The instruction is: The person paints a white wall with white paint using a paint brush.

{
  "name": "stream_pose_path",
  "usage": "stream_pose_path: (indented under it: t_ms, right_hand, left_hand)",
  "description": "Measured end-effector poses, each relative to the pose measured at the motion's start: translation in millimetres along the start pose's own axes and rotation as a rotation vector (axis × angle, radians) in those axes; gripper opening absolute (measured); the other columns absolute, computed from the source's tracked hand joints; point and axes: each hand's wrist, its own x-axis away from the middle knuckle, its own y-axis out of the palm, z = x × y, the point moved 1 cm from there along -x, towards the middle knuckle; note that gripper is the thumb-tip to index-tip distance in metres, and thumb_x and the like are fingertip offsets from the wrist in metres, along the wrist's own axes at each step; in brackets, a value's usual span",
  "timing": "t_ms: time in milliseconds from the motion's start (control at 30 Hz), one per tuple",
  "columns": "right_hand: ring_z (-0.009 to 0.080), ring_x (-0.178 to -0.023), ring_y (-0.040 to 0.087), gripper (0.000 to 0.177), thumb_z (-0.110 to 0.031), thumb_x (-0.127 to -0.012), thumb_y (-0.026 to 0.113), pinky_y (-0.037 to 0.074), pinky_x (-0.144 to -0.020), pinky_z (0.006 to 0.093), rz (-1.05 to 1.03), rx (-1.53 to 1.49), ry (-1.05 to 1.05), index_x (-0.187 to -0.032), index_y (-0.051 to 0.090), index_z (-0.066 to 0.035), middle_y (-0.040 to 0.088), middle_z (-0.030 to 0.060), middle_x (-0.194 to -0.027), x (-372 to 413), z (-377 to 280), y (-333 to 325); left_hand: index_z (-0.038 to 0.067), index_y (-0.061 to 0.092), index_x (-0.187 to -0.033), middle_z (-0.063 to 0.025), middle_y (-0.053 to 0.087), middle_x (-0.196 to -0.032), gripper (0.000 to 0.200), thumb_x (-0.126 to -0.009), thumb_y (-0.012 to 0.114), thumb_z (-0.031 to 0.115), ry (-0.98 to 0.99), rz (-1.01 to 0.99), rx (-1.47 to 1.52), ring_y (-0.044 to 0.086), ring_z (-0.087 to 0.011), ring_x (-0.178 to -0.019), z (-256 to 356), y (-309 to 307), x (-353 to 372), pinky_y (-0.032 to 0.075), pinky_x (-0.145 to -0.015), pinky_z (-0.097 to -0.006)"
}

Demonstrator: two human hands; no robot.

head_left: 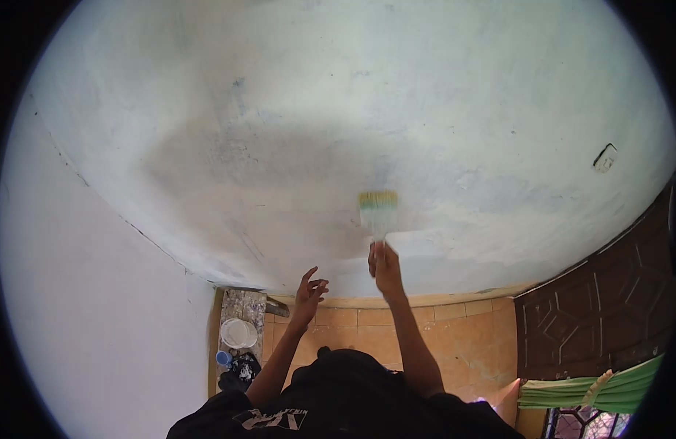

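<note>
My right hand (385, 267) is closed around the handle of a wide paintbrush (379, 210), its bristles pointing up and overlapping the wall in this view. The bristles are yellowish at the tip and greenish below, and the brush is a little blurred. In front of me the wall (455, 124) is whitish, with grey patches and scuffs. To the left of the brush, my left hand (309, 296) is raised with its fingers loosely spread and nothing in them. My shadow darkens the wall around the brush.
At lower left, a paint-spattered bench (244, 301) carries a white bucket (238, 334); a blue cup (224, 358) is close by. A wall switch (605, 158) is at right, above a dark carved door (594, 307). A green curtain (620, 390) hangs at lower right over orange floor tiles (455, 340).
</note>
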Motion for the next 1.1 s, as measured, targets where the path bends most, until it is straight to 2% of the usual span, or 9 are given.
stream_pose_path:
  t_ms: [200, 300, 400, 500, 600, 767, 867, 967, 1100]
  right_hand:
    - [0.0027, -0.045, 0.030, 0.041, -0.047, -0.103, 0.038, 0.028, -0.041, 0.0211, 0.043, 0.067, 0.266, -0.079, 0.043, -0.014, 0.033, -0.0072, -0.057, 59, 126, -21]
    - [0.0039, -0.045, 0.029, 0.038, -0.044, -0.103, 0.039, 0.026, -0.041, 0.0219, 0.050, -0.039, 0.560, -0.082, 0.046, -0.014, 0.033, -0.0074, -0.057, 82, 153, -19]
    - [0.0044, -0.044, 0.029, 0.036, -0.043, -0.103, 0.040, 0.025, -0.041, 0.0224, 0.086, -0.078, 0.681, -0.085, 0.049, -0.013, 0.033, -0.0075, -0.057, 88, 167, -15]
    - [0.0034, -0.045, 0.027, 0.036, -0.041, -0.103, 0.041, 0.024, -0.041, 0.0214, 0.050, -0.033, 0.522, -0.087, 0.051, -0.011, 0.033, -0.0083, -0.058, 71, 127, -6]
    - [0.0019, -0.045, 0.025, 0.035, -0.041, -0.103, 0.042, 0.021, -0.041, 0.0202, -0.063, -0.081, 0.397, -0.087, 0.052, -0.011, 0.032, -0.0092, -0.057, 55, 39, 8]
    - [0.0010, -0.045, 0.023, 0.038, -0.043, -0.103, 0.042, 0.018, -0.041, 0.0193, -0.027, -0.162, 0.105, -0.083, 0.050, -0.011, 0.031, -0.0094, -0.058, 24, -75, 35]
    - [0.0024, -0.046, 0.022, 0.041, -0.044, -0.103, 0.041, 0.018, -0.041, 0.0199, -0.016, -0.237, 0.062, -0.079, 0.046, -0.011, 0.030, -0.0075, -0.058, -3, -118, 49]
    - [0.0029, -0.045, 0.024, 0.042, -0.046, -0.102, 0.040, 0.020, -0.040, 0.0205, -0.010, -0.273, 0.011, -0.079, 0.045, -0.012, 0.031, -0.0071, -0.058, -18, -85, 66]
    - [0.0036, -0.044, 0.028, 0.043, -0.050, -0.101, 0.040, 0.023, -0.040, 0.0217, 0.027, -0.113, 0.103, -0.080, 0.045, -0.013, 0.030, -0.0072, -0.056, 2, 15, 72]
  left_hand:
    - [0.016, 0.035, -0.145, -0.0082, 0.062, -0.114, 0.056, -0.097, 0.058, 0.031, -0.021, 0.029, -0.008, 0.061, -0.0155, -0.100, -13, -6, 8, 0.049, -0.082, -0.0321]
    - [0.016, 0.036, -0.145, -0.0081, 0.062, -0.114, 0.055, -0.097, 0.059, 0.031, -0.004, 0.046, 0.002, 0.061, -0.0153, -0.100, -19, -8, 10, 0.049, -0.081, -0.0316]
    - [0.016, 0.037, -0.144, -0.0082, 0.062, -0.114, 0.055, -0.097, 0.059, 0.031, 0.010, 0.077, 0.011, 0.061, -0.0152, -0.099, -21, -8, 13, 0.049, -0.080, -0.0313]
    - [0.016, 0.038, -0.144, -0.0082, 0.062, -0.114, 0.054, -0.096, 0.060, 0.031, 0.014, 0.109, 0.019, 0.061, -0.0150, -0.099, -19, -12, 23, 0.049, -0.080, -0.0313]
    - [0.016, 0.038, -0.143, -0.0082, 0.062, -0.114, 0.054, -0.096, 0.060, 0.032, 0.010, 0.128, 0.018, 0.061, -0.0148, -0.099, -22, -18, 27, 0.049, -0.081, -0.0316]
    - [0.015, 0.039, -0.143, -0.0082, 0.062, -0.113, 0.054, -0.096, 0.060, 0.032, 0.007, 0.117, 0.006, 0.061, -0.0147, -0.099, -12, -29, 26, 0.049, -0.081, -0.0319]
    - [0.015, 0.039, -0.142, -0.0075, 0.063, -0.112, 0.053, -0.096, 0.059, 0.032, 0.025, 0.098, -0.019, 0.061, -0.0146, -0.098, 1, -41, 20, 0.049, -0.080, -0.0317]
    - [0.015, 0.040, -0.142, -0.0068, 0.064, -0.111, 0.052, -0.097, 0.059, 0.031, 0.072, 0.111, -0.003, 0.062, -0.0144, -0.096, 8, -64, 9, 0.050, -0.079, -0.0311]
    - [0.015, 0.041, -0.141, -0.0070, 0.065, -0.112, 0.051, -0.097, 0.059, 0.031, 0.056, 0.121, -0.005, 0.062, -0.0144, -0.097, 7, -93, 6, 0.050, -0.079, -0.0302]
